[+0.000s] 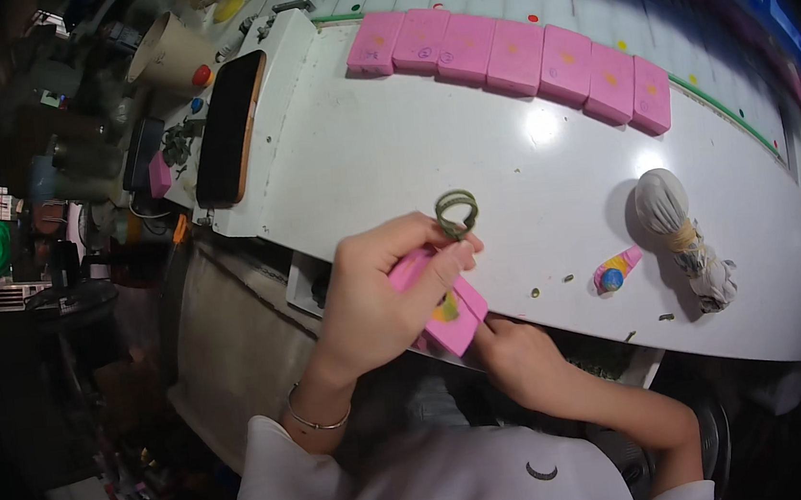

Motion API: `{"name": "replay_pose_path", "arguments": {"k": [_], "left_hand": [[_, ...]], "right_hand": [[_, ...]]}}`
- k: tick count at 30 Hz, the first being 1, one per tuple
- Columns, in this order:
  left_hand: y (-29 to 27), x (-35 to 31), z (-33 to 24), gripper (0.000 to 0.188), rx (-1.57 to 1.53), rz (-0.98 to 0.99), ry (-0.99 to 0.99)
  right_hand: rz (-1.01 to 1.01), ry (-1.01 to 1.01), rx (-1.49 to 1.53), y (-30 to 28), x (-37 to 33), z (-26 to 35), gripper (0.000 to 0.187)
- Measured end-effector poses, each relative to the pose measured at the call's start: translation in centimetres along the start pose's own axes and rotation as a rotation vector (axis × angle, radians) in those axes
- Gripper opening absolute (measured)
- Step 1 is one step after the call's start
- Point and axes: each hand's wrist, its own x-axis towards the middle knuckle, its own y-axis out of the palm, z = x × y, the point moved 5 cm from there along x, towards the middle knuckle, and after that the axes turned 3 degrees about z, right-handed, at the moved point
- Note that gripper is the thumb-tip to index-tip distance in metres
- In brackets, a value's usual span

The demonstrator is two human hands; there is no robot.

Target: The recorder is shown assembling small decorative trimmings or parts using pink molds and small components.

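Atop the white surface, blocks are rowed, seemingly for order; at its edge, a pink block and green ring are grasped by the left hand; the right hand cannot be read.

The left hand angles up and right from the wrist, thumb and fingers drawn together; the right hand sits lower, partly hidden, its forearm running toward a bent elbow.
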Motion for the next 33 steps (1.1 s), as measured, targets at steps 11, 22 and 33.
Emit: {"name": "replay_pose_path", "arguments": {"k": [11, 22, 33], "left_hand": [[2.6, -0.6, 0.8, 0.008, -0.154, 0.291, 0.005], [4.8, -0.4, -1.8, 0.009, -0.303, 0.494, -0.024], [6.5, -0.4, -1.9, 0.009, -0.264, 0.511, -0.032]], "right_hand": [[0.130, 0.054, 0.266, 1.3, 0.2, -0.5, 0.027], [-0.779, 0.059, 0.535, -14.0, -6.3, 4.2, 0.010], [-0.693, -0.002, 0.567, -13.8, -6.8, 2.6, 0.009]]}}
